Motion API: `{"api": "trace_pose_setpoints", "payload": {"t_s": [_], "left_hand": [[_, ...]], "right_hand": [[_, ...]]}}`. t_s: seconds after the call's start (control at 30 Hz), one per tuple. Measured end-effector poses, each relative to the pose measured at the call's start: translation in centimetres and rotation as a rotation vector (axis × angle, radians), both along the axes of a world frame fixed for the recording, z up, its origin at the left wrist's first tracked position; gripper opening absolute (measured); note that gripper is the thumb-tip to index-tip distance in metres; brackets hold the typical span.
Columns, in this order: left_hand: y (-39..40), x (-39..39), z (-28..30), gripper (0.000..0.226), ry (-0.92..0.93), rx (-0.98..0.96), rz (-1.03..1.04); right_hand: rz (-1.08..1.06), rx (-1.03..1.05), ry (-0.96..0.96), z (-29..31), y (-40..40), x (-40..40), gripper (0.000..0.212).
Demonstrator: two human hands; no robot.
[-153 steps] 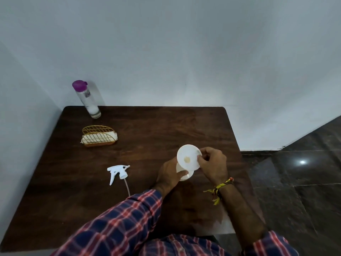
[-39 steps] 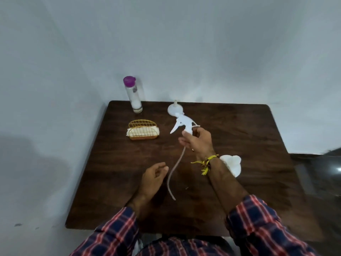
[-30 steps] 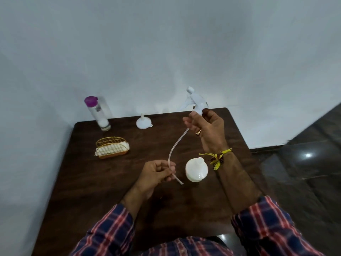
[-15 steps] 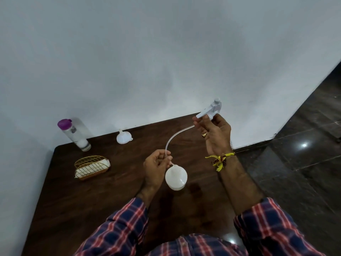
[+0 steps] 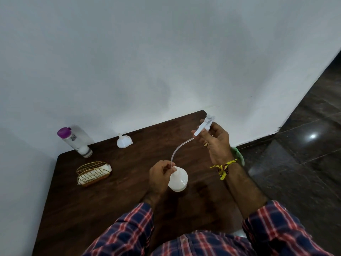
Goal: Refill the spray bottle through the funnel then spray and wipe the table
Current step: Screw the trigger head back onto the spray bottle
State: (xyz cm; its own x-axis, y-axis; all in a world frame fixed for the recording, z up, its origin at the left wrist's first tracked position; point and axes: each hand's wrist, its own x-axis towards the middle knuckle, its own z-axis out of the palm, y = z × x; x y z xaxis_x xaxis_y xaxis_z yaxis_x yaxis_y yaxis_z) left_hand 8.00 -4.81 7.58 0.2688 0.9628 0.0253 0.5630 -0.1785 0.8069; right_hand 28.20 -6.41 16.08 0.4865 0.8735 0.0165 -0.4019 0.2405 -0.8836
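The white spray bottle (image 5: 178, 179) stands on the dark wooden table (image 5: 114, 200). My right hand (image 5: 215, 143) holds the white spray head (image 5: 203, 125) up above the table's far right corner. Its clear dip tube (image 5: 180, 147) curves down to the bottle's neck. My left hand (image 5: 160, 175) pinches the tube's lower end at the bottle's mouth. A white funnel (image 5: 124, 141) rests upside down near the far edge. A clear bottle with a purple cap (image 5: 74, 143) stands at the far left corner, some white content at its bottom.
A gold wire basket (image 5: 93, 172) holding a white cloth sits on the left part of the table. White walls border the table behind and to the left. Dark tiled floor (image 5: 295, 163) lies to the right, with something green (image 5: 238, 156) behind my right wrist.
My right hand picked up the spray head and lifted it high. My left hand took the tube's end and brought it to the bottle's mouth. The funnel now lies at the far edge.
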Motion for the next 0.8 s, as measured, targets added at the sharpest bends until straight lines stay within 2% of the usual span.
{"api": "trace_pose_setpoints", "payload": {"t_s": [0.13, 0.17, 0.3, 0.43, 0.6, 0.7, 0.8], "left_hand": [[0.6, -0.3, -0.6, 0.053, -0.006, -0.085, -0.077], [0.6, -0.5, -0.8, 0.056, 0.010, -0.092, -0.104], [0.4, -0.7, -1.6, 0.041, 0.037, -0.082, -0.110], [0.2, -0.8, -1.9, 0.030, -0.026, -0.123, -0.039], [-0.2, -1.4, -3.1, 0.026, -0.130, -0.180, -0.013], [-0.2, -1.6, -3.0, 0.016, -0.187, -0.212, -0.017], [0.1, -1.5, -3.1, 0.025, -0.187, -0.213, -0.072]], "right_hand": [[0.082, 0.012, -0.332, 0.0, -0.7, -0.3, 0.032], [0.119, 0.007, -0.413, -0.3, -0.7, -0.7, 0.033], [0.265, -0.068, -0.658, -2.6, -0.5, -2.9, 0.034], [0.312, -0.164, -0.789, -5.1, -0.5, -4.9, 0.029], [0.343, -0.238, -0.834, -7.4, -0.6, -5.5, 0.031], [0.361, -0.260, -0.859, -8.1, -0.8, -5.6, 0.028], [0.366, -0.284, -0.909, -9.3, -1.2, -5.6, 0.027]]}}
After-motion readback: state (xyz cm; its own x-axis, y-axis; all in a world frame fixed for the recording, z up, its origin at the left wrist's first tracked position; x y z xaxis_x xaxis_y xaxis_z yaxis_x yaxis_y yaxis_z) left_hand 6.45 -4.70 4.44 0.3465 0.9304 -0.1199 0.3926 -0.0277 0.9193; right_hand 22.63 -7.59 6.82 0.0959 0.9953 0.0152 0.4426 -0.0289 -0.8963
